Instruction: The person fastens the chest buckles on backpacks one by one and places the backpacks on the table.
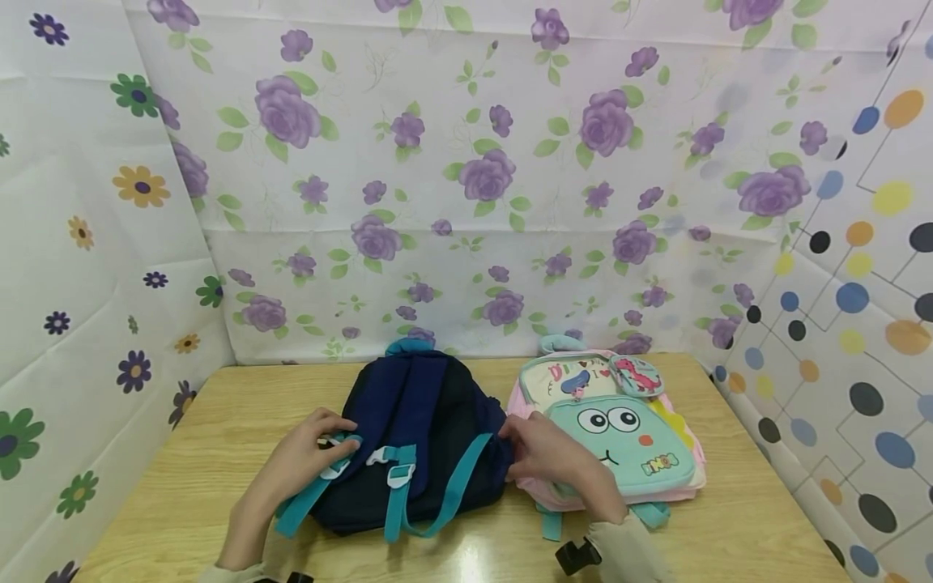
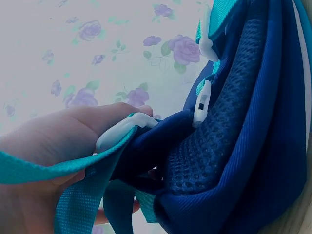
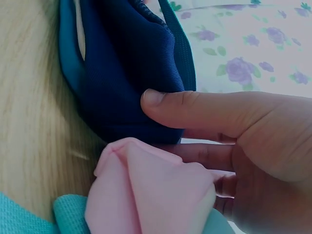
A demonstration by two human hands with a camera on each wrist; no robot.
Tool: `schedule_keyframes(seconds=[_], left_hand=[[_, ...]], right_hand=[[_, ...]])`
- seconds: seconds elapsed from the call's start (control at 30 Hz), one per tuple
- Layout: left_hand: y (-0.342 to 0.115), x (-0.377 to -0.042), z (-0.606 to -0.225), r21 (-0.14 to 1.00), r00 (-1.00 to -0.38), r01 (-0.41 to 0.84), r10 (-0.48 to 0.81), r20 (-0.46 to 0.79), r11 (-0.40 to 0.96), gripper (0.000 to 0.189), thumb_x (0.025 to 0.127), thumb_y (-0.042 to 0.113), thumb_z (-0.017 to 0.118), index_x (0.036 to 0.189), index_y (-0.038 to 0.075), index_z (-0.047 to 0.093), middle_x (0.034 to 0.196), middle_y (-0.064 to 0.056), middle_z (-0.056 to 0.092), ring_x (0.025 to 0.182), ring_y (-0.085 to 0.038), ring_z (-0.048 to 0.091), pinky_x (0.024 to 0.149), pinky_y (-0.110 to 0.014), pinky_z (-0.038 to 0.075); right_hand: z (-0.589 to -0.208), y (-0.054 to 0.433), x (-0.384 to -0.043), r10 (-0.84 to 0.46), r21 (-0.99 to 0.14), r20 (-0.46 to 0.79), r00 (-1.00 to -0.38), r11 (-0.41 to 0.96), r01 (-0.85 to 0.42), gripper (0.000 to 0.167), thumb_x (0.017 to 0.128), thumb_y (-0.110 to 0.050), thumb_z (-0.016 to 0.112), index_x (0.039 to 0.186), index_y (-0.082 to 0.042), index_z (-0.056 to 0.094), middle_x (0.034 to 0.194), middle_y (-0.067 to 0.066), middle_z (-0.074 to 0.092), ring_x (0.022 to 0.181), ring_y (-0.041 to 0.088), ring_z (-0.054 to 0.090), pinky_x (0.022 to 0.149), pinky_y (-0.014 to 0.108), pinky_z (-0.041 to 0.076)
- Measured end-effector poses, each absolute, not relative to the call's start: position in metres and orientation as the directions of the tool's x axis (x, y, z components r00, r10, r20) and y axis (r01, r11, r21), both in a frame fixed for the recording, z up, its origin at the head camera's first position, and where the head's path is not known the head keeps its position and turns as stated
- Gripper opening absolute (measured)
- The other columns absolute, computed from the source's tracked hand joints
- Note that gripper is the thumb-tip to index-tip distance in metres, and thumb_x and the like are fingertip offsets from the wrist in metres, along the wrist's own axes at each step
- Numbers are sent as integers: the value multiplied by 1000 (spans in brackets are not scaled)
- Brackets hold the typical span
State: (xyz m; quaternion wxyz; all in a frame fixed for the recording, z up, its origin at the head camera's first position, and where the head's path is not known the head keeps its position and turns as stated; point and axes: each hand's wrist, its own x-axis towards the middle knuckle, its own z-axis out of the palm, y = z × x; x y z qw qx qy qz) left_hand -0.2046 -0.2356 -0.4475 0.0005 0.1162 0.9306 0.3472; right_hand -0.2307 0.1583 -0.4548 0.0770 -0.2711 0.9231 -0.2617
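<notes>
Navy backpack [image 1: 457, 425] lies on wood-grain table [image 1: 240, 425], flowered sheeting [image 1: 437, 194] behind.

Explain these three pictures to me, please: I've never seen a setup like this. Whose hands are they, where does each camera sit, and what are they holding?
There is no robot here: these are a person's two bare hands. The widest picture comes from a camera worn on the head, looking forward and down. The two close-ups come from cameras worn on the left and right wrists. On the wooden table lie two backpacks: a dark blue backpack with its straps facing up, and, to its right, a pink and turquoise backpack with a cartoon face. The left hand holds a shoulder strap of the dark blue one, beside a white buckle; the right hand grips that bag's opposite side.
</notes>
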Motion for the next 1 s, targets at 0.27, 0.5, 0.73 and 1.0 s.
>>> schedule_keyframes(seconds=[0.27, 0.5, 0.73, 1.0], left_hand=[[-235, -204, -449, 612, -971, 232, 216, 102, 756, 36, 92, 39, 71, 119, 15, 70, 114, -2, 61, 90, -13, 60, 73, -31, 50], [-236, -205, -453, 602, -973, 226, 212, 96, 766, 34, 91, 36, 71, 119, 16, 70, 113, -2, 62, 91, -13, 60, 74, -32, 49], [-239, -204, -452, 618, -967, 246, 229, 108, 746, 36, 92, 37, 71, 120, 15, 69, 116, -1, 62, 94, -14, 60, 77, -33, 50], [-241, -203, -449, 623, -967, 248, 232, 108, 742, 41, 91, 41, 70, 122, 15, 68, 117, 0, 63, 96, -14, 60, 77, -32, 50]], right_hand=[[-456, 152, -229, -547, -472, 0, -837, 738, -482, 44, 71, -23, 88, 110, -15, 68, 84, -10, 66, 90, 14, 46, 78, 30, 41], [-455, 153, -227, -560, -454, 2, -828, 737, -500, 43, 71, -25, 89, 111, -17, 74, 84, -9, 67, 88, 14, 44, 74, 27, 40], [-453, 156, -229, -589, -441, 33, -808, 717, -540, 32, 83, -34, 80, 110, -18, 76, 98, -6, 72, 90, 12, 51, 81, 30, 45], [-450, 150, -227, -585, -396, 155, -796, 702, -593, 19, 92, -32, 71, 107, -20, 75, 104, -8, 70, 93, 14, 56, 84, 34, 47]])
